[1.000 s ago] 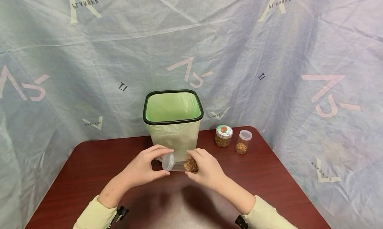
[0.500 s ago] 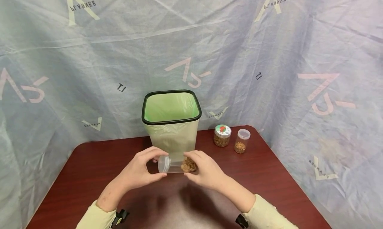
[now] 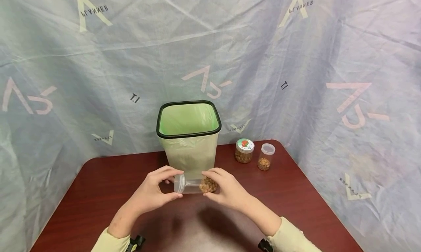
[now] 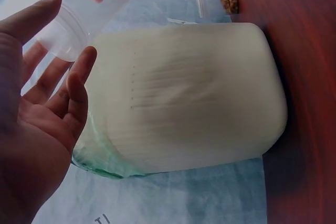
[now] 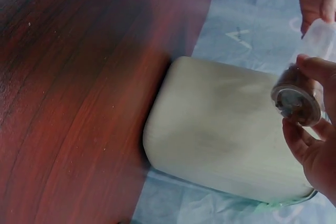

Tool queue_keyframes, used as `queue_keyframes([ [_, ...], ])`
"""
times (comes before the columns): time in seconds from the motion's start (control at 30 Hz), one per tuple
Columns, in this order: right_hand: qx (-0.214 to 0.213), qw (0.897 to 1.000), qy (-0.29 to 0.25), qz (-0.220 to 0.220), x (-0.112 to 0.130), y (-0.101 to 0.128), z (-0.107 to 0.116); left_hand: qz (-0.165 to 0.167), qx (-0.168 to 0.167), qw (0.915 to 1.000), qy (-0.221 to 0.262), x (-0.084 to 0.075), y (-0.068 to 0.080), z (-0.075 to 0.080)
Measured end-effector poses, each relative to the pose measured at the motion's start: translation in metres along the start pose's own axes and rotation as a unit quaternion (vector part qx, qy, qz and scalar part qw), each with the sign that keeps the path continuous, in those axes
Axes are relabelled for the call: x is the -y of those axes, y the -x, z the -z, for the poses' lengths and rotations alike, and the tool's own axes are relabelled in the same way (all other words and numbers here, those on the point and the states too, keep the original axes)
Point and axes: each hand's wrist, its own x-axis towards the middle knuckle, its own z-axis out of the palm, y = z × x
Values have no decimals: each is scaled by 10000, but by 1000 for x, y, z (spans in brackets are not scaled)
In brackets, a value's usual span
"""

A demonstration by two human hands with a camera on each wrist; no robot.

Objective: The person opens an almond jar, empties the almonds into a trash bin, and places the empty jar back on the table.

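Observation:
A clear plastic jar is held on its side in the air before the bin, level, with its lid end to the left. Small brown nut-like pieces lie gathered at its base end. My left hand holds the translucent screw lid between thumb and fingers; the lid is on the jar. Around the base end, my right hand grips with thumb and fingertips. In the left wrist view the lid shows between the thumb and fingers. The round jar bottom faces the right wrist camera.
Behind the jar stands a pale bin with a black rim and a green liner. To its right are a short jar with a printed lid and a taller jar, both holding brown pieces. A grey printed cloth hangs behind the red-brown table.
Both hands and the jar have shifted slightly left and down in the head view. The lid end has turned from partly facing the camera to pointing sideways.

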Motion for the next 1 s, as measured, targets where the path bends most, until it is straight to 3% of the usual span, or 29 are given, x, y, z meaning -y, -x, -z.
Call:
queue_keyframes([
  [0.17, -51, 9998, 64, 156, -2, 1, -1, 58, -18, 10000, -52, 28, 11, -9],
  [0.4, -209, 9994, 132, 225, -4, 7, -6, 88, -17, 9999, -72, 30, 14, -15],
  [0.7, -639, 9971, 315, 273, -3, 4, -8, 974, -214, 9947, -264, 28, 18, -22],
  [0.83, -671, 9972, 194, 255, -3, 5, -7, 1436, -309, 9877, -543, 24, 20, -27],
  [1.0, -724, 9964, 240, 363, -7, 5, -9, 1766, -333, 9780, -1057, 24, 20, -31],
])
